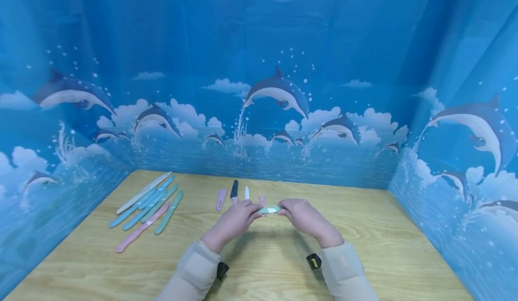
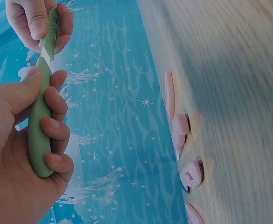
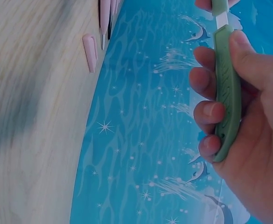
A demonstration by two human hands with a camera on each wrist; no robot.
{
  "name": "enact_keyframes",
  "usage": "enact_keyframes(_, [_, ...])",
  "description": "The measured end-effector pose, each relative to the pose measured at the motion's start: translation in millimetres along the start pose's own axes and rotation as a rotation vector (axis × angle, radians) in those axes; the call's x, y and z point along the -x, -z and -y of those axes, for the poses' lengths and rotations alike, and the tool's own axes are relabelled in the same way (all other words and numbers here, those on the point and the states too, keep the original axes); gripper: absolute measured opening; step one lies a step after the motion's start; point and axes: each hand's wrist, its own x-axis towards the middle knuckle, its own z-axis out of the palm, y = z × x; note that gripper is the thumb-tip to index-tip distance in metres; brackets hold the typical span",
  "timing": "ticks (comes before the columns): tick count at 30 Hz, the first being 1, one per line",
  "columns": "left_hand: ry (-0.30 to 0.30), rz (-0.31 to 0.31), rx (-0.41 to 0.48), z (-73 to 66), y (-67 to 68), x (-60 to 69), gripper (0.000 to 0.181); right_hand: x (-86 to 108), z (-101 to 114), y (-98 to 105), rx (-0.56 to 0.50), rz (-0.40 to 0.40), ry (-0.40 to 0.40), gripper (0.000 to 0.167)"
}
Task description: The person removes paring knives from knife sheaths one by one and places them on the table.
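Observation:
My left hand (image 1: 236, 222) grips the green handle (image 2: 39, 126) of a small knife, fingers wrapped round it. Around the matching green blade cover (image 3: 227, 88), with raised marks on its side, curl the fingers of my right hand (image 1: 306, 220). A short stretch of pale blade (image 3: 221, 19) shows between handle and cover; the rest of the blade is hidden inside the cover. Both hands are held above the table, knife and cover in one line. Just beyond them lies a small pink cover (image 1: 262, 200).
A pink cover (image 1: 221, 200), a black-bladed knife (image 1: 234, 189) and a white-bladed knife (image 1: 247, 192) lie behind my left hand. On the left of the wooden table (image 1: 388, 247) are several slim knives: white (image 1: 143, 193), blue, green (image 1: 168, 213) and pink (image 1: 135, 237). A dolphin-printed curtain (image 1: 259, 166) borders the table.

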Motion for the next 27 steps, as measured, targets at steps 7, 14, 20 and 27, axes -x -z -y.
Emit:
enact_keyframes(7, [0.000,0.005,0.006,0.8,-0.4,-0.1,0.026,0.4,0.2,-0.5,-0.008,-0.004,0.002,0.013])
enact_keyframes(14, [0.006,0.005,0.007,1.4,-0.9,-0.6,0.027,0.3,-2.6,-1.6,-0.004,-0.007,0.005,0.013])
enact_keyframes(20, [0.020,0.017,0.015,1.0,0.0,-0.6,0.027,0.2,-4.0,-2.1,-0.014,0.004,-0.004,0.014])
enact_keyframes(27, [0.030,0.026,0.016,0.7,0.8,-1.6,0.028,-0.1,-4.4,-1.4,-0.026,0.013,-0.019,0.016])
